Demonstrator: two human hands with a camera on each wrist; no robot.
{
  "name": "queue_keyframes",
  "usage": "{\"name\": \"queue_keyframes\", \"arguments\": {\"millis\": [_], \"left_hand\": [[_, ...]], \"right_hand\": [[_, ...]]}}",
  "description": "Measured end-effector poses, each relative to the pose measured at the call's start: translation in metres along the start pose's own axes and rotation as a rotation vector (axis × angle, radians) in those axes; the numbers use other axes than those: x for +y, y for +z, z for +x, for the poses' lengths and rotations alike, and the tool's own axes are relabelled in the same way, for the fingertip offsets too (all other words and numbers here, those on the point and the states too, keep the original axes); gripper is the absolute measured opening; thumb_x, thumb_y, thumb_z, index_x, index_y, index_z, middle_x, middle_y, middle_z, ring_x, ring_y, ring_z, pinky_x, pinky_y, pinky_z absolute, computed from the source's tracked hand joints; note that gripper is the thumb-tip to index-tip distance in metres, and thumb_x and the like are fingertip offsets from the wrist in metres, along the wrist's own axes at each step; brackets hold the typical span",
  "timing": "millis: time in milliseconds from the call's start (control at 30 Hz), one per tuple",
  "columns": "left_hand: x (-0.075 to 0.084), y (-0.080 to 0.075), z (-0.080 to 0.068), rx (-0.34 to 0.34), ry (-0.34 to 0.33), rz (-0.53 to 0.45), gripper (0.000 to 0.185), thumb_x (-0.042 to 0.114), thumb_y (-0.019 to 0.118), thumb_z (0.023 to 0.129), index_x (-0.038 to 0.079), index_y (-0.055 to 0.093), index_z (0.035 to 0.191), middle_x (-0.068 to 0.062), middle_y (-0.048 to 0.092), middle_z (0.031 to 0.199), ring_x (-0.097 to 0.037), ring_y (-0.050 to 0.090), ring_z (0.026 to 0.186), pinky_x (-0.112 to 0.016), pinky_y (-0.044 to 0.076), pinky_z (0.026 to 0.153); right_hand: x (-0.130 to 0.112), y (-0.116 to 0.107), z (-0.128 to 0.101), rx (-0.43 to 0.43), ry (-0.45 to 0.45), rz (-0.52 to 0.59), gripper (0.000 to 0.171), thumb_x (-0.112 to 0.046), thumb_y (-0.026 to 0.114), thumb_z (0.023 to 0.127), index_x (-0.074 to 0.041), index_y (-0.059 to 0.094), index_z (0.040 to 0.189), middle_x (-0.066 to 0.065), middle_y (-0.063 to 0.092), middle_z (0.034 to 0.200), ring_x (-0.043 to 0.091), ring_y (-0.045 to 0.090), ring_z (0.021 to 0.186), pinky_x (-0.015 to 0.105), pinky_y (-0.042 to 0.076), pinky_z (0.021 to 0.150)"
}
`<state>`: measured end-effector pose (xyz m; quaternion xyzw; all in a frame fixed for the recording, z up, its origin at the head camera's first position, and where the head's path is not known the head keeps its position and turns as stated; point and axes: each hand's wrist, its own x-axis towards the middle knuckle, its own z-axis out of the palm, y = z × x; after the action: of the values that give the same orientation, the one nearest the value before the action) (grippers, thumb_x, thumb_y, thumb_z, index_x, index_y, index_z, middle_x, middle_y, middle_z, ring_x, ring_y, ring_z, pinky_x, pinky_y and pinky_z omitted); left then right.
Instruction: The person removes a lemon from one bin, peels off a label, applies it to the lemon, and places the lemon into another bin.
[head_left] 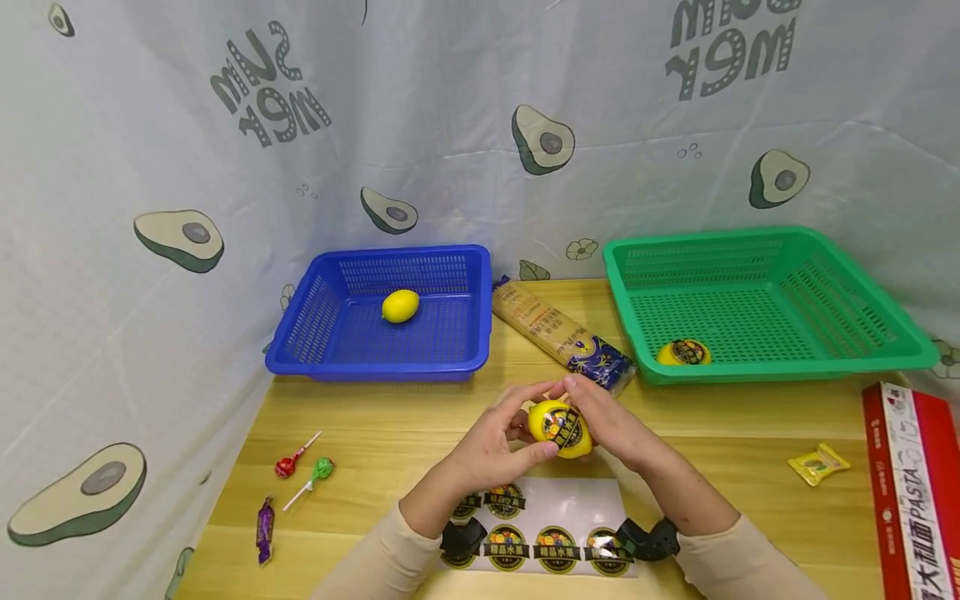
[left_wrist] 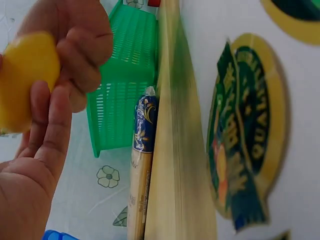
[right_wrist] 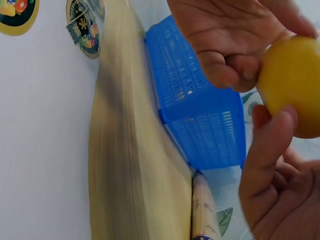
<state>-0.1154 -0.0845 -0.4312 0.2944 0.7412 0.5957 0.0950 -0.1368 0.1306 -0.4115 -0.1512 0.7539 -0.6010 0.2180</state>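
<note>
Labelled lemon [head_left: 561, 429], two-handed grip

We note it just beyond the sticker sheet [head_left: 570, 504]; left hand [head_left: 491, 446] grips it with thumb and fingers, right hand [head_left: 615, 427] holds its other side. Blue basket [head_left: 375, 369] lies beyond the sheet, leftward; green basket [head_left: 795, 367], rightward

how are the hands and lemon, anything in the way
Left hand, right hand both on lemon. Lemon wears a sticker. Sticker sheet nearby; nothing seen blocking.
</note>
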Motion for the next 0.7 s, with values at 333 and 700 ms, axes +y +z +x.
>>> {"name": "queue_keyframes", "arguments": {"millis": [333,700], "left_hand": [[0.001,0.012,0.000,0.235,-0.119,-0.242,0.059,0.004,0.074,0.091,0.008,0.042,0.140,-0.023,0.055,0.126,-0.021,0.072,0.093,-0.021,0.060,0.075],[0.004,0.016,-0.001,0.186,-0.121,-0.222,0.060,0.009,0.072,0.094,0.010,0.035,0.141,-0.027,0.060,0.118,-0.003,0.069,0.085,-0.020,0.059,0.072]], "right_hand": [[-0.003,0.021,-0.004,0.216,-0.096,-0.172,0.036,-0.029,0.046,0.110,0.000,0.050,0.132,0.014,0.060,0.086,0.016,0.058,0.067,0.029,0.055,0.059],[-0.002,0.031,-0.004,0.384,-0.141,-0.391,0.028,-0.031,0.060,0.104,-0.012,0.062,0.124,0.010,0.068,0.094,0.015,0.059,0.075,0.026,0.052,0.062]]}}
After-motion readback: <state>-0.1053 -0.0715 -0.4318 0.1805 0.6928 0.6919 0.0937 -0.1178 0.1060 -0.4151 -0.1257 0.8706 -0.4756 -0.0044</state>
